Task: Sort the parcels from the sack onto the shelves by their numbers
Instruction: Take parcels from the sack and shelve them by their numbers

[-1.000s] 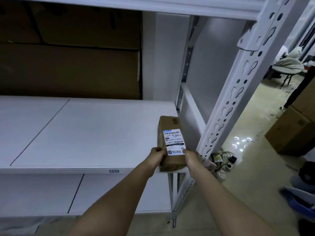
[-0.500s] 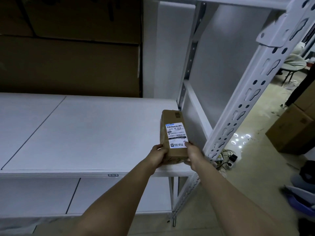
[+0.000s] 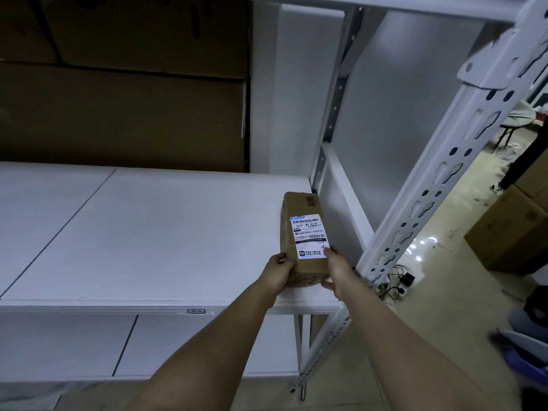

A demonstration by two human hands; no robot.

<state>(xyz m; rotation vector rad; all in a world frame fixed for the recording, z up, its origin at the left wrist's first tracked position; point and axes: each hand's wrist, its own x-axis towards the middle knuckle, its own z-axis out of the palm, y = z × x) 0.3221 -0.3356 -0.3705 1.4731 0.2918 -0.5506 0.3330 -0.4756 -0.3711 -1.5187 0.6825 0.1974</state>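
A small brown cardboard parcel (image 3: 304, 229) with a white shipping label on top lies lengthwise on the white shelf (image 3: 154, 232), close to its right end. My left hand (image 3: 280, 269) grips the parcel's near left corner. My right hand (image 3: 336, 269) grips its near right corner, thumb on the label's edge. The parcel's near end is partly hidden by my fingers. No sack is in view.
A white perforated upright (image 3: 439, 185) rises just right of the parcel. A lower shelf (image 3: 192, 345) lies beneath. Large brown cartons (image 3: 124, 114) stand behind the shelf. Cardboard boxes (image 3: 510, 232), cables (image 3: 400, 280) and a chair (image 3: 516, 120) are on the floor to the right.
Both hands have pushed the parcel further onto the shelf, from overhanging the front edge to lying fully on the board near the right end.
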